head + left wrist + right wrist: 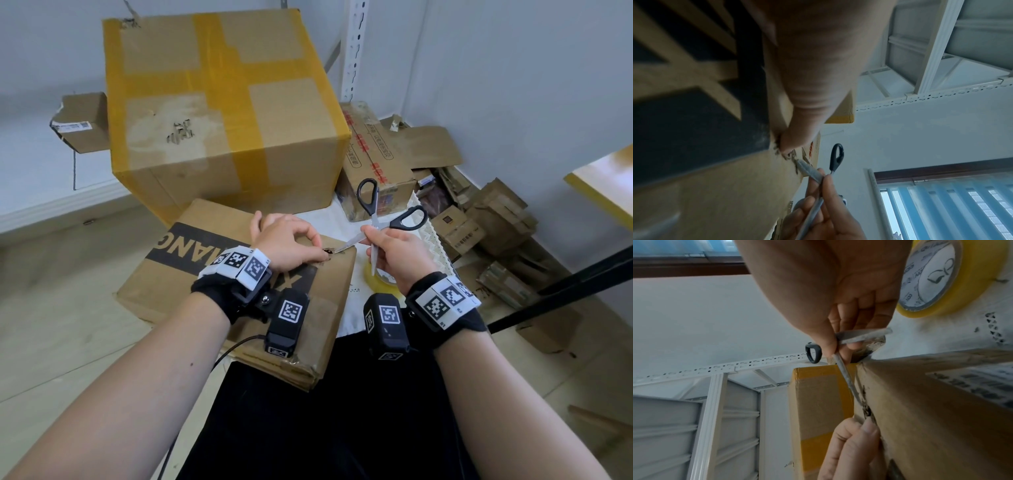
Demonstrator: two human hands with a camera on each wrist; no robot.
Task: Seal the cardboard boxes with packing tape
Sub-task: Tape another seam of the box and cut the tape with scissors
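Gripping the opened scissors (pixel 376 219) by the blades near the pivot, the right hand (pixel 394 255) has thumb and fingers pinched round the metal — handles point away from the palm, one blade tip reaches toward the left fingertips, the other blade runs back down under the right palm. Left hand (pixel 287 241) rests on the flat box (pixel 212 274) with fingers curled, fingertips pressed at a torn, ragged hole in the cardboard near the box's edge; whether they pinch a bit of torn cardboard or just press, cannot tell. Blade tip touches the box right at that tear, just beside the left fingertips — the right wrist view shows the blade lying along the ragged edge. Flat box lies under the left hand, black printed lettering across its top, on a white cloth (pixel 337 219). Yellow tape roll (pixel 937 277) sits flat on the cloth just below the right palm, beside the box's edge. Beyond both sets of fingers stands a large box (pixel 222 113) crossed with yellow tape, closed. To the right of the scissors, past the fingers, a smaller printed box (pixel 376 154) and a pile of flattened cardboard (pixel 486 222).
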